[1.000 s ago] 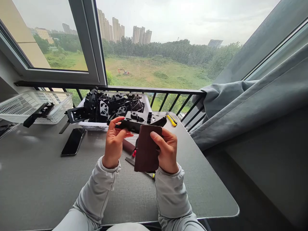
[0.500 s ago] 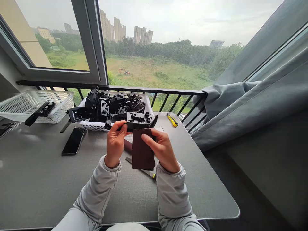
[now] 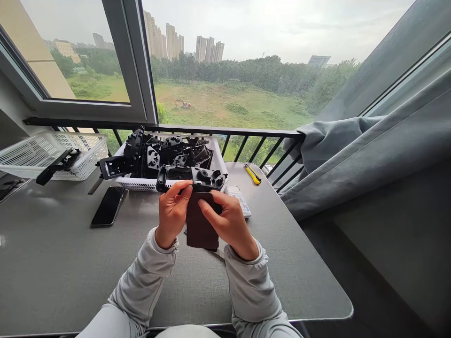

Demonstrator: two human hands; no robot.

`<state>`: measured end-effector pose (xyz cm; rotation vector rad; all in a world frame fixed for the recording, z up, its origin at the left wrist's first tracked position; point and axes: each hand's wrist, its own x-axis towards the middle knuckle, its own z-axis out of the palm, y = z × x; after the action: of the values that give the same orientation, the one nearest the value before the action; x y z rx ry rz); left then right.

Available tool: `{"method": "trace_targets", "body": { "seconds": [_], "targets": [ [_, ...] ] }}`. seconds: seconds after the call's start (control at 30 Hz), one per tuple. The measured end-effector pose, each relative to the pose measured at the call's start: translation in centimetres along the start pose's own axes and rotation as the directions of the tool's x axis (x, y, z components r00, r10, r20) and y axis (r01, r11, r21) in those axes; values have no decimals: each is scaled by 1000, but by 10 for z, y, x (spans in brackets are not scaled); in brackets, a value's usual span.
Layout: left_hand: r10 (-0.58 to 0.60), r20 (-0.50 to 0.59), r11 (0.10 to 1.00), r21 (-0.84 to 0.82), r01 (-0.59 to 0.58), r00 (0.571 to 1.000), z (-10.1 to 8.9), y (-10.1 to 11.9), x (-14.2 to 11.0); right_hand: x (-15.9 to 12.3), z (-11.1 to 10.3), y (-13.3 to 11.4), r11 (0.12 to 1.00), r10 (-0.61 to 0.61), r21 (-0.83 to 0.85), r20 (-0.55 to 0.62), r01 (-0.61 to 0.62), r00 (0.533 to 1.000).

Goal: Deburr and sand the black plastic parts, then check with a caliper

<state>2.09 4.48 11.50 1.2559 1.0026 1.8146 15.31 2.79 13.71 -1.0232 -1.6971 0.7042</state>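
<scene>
Over the bench (image 3: 299,286), the right hand (image 3: 232,225) is pinching a brown sheet (image 3: 201,227) between thumb and fingers. Just beyond, the left hand (image 3: 172,217) is gripping a black plastic part (image 3: 198,175) near its middle. The sheet is now sitting farther left than a second ago, so it is apparently being worked along the part's near edge. A phone (image 3: 108,206) is lying left, a white case (image 3: 240,201) right; a white basket (image 3: 139,185) is standing farther off.

No legible wording in view, white flat object (image 3: 239,201) on the grey table (image 3: 289,263) bearing small blue and dark print, characters too small and blurred to make out, no letter or numeral certain
</scene>
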Motion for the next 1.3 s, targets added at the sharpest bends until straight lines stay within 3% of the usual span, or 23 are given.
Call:
{"method": "trace_targets", "body": {
  "seconds": [0.1, 0.3, 0.47, 0.57, 0.73, 0.9, 1.07, 1.3],
  "targets": [
    [2, -7, 1000, -11, -2, 1000, 1, 1, 0, -1, -2, 0, 999, 46, 20, 40, -46, 998],
    [-9, 2, 1000, 5, 9, 1000, 1, 0, -1, -1, -1, -1, 995, 83, 56, -16, -82, 996],
    [-79, -43, 996, -46, 77, 996, -2, -5, 4, -4, -10, -3, 936, 213, 274, 54, -219, 976],
    [-120, -15, 988, -99, 118, 993, -4, -6, 6, -6, -16, -2, 881, 273, 385, 64, -277, 960],
    [-173, 31, 972, -155, 175, 984, -5, -4, 5, -6, -19, 2, 864, 313, 440, -85, -246, 946],
    [-228, 25, 930, -291, 225, 973, -7, 1, 9, -3, -24, 2, 806, 390, 550, -211, -221, 897],
    [-233, 68, 912, -331, 242, 970, -10, 3, 11, -2, -27, 0, 773, 406, 600, -218, -206, 887],
    [-131, 210, 959, -221, 178, 969, -6, 5, 6, -2, -23, 5, 800, 378, 574, -254, -176, 891]
  ]
}}
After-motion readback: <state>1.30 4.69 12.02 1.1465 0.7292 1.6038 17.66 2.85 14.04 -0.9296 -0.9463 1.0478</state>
